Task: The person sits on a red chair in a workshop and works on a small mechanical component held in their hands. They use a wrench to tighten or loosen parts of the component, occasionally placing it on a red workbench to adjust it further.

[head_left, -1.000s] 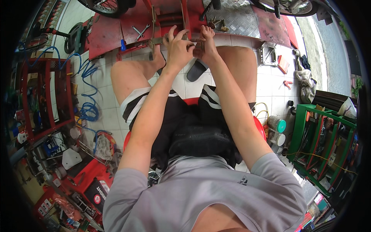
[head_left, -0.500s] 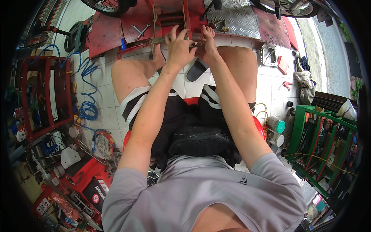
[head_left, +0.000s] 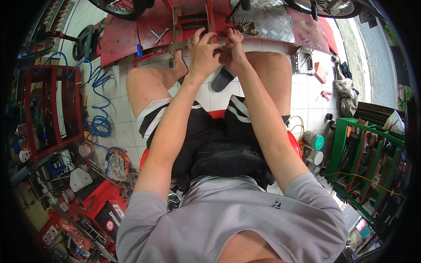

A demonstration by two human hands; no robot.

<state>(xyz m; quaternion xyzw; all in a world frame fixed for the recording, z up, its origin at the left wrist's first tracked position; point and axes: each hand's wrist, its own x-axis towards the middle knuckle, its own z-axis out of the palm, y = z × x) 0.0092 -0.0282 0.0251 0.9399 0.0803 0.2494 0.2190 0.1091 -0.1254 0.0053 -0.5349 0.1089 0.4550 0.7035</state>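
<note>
Well, in the head view I have the left hand [head_left: 203, 57] with its upper fingers spread and its thumb side turned toward the right hand [head_left: 237, 58]; a small dark piece [head_left: 222, 50] sits between them, near the red frame [head_left: 174, 22]. I can't tell which fingertips pinch it, as they hide most of it. I'd favour a light, even hold from both sides. The red bench [head_left: 118, 39] has its front edge near both hands, with the blue-handled screwdriver [head_left: 139, 50] leftward; my room lies between the knees [head_left: 272, 65], above the dark slipper [head_left: 223, 79].
</note>
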